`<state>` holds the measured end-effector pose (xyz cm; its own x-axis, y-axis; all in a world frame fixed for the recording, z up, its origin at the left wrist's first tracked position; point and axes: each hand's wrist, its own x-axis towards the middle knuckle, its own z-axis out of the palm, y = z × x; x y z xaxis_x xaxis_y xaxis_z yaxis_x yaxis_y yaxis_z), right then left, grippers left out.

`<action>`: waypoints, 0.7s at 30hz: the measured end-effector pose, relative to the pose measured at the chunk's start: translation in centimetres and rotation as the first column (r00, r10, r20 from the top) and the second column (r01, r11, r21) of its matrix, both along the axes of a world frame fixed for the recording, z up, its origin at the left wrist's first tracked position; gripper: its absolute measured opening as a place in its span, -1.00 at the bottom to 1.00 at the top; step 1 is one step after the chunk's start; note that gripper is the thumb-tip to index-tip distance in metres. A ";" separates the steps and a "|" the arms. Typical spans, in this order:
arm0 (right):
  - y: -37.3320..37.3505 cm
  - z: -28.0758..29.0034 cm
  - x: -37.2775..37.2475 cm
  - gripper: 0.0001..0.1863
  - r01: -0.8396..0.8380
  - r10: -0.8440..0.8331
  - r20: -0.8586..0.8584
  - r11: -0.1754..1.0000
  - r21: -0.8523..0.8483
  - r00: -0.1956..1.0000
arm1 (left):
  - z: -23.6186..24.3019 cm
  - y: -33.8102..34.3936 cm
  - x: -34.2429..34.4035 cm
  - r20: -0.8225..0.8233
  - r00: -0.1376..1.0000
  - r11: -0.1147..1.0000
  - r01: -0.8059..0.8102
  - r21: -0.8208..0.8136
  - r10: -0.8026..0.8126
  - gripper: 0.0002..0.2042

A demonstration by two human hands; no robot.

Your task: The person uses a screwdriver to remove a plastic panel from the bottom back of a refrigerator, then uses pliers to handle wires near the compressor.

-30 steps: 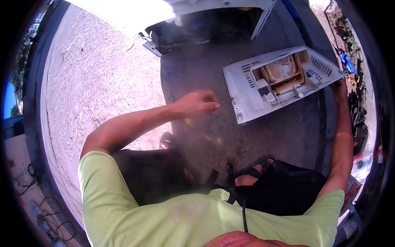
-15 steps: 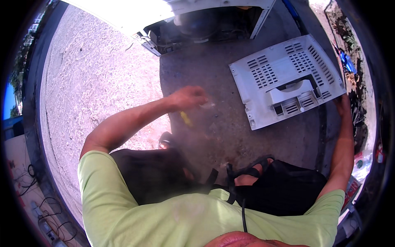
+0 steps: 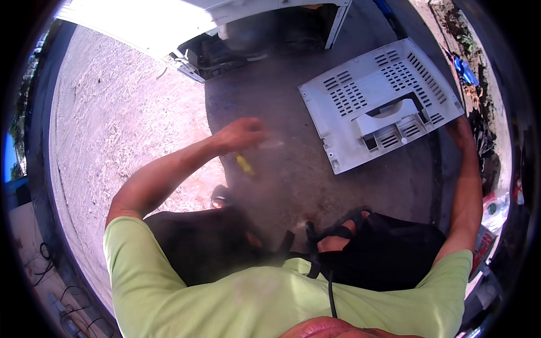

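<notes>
My right hand (image 3: 461, 132) grips the right corner of a white plastic panel (image 3: 358, 84), tilted above the ground with rows of slots and a recessed section facing up. My left hand (image 3: 245, 132) is closed, its fingers curled beside a faint pale blur; what it holds, if anything, I cannot make out. Just below that hand lies a slim yellow object (image 3: 244, 164), hazy and hard to identify. Behind the panel, at the top, stands a white appliance (image 3: 129, 17) with its lower front open, showing a dark interior (image 3: 259, 34).
Sunlit rough concrete (image 3: 112, 112) spans the left, shaded ground the middle. A debris-strewn edge (image 3: 468, 45) with a blue object (image 3: 465, 70) and a plastic bag (image 3: 495, 205) runs along the right. Cables (image 3: 45, 259) lie at the lower left. My legs and sandalled feet (image 3: 338, 236) are at the bottom.
The panel has flipped over, from its stained recess showing to its slotted face, with my right hand still on it. The view has shifted slightly; my left hand has moved a little leftward.
</notes>
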<state>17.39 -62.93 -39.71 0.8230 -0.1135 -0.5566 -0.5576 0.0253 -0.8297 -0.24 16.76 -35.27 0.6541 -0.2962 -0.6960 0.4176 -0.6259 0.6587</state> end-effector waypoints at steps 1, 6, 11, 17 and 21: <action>0.2 -0.1 0.0 -0.62 -0.013 0.013 -0.004 1.000 0.017 1.000 | 0.0 0.0 0.0 0.000 1.000 1.000 0.003 0.003 -0.003 -0.69; 4.0 1.4 -1.2 -0.63 0.001 -0.003 -0.033 0.998 -0.069 0.999 | 0.4 0.3 0.1 -0.024 0.999 1.000 -0.030 0.008 0.030 -0.68; 5.2 2.7 -2.0 -0.69 0.031 -0.036 -0.046 0.996 -0.088 0.998 | 0.2 0.9 0.5 -0.027 0.998 0.999 -0.054 -0.006 0.053 -0.69; 4.3 0.4 -0.7 -0.75 0.117 -0.138 -0.096 0.974 -0.194 0.986 | -0.7 3.1 1.7 0.006 0.989 0.988 -0.146 0.042 0.146 -0.69; -4.7 -0.1 0.1 -0.66 0.232 -0.228 0.042 0.948 -0.219 0.973 | -2.0 2.6 3.2 0.032 0.987 0.988 -0.157 -0.008 0.157 -0.69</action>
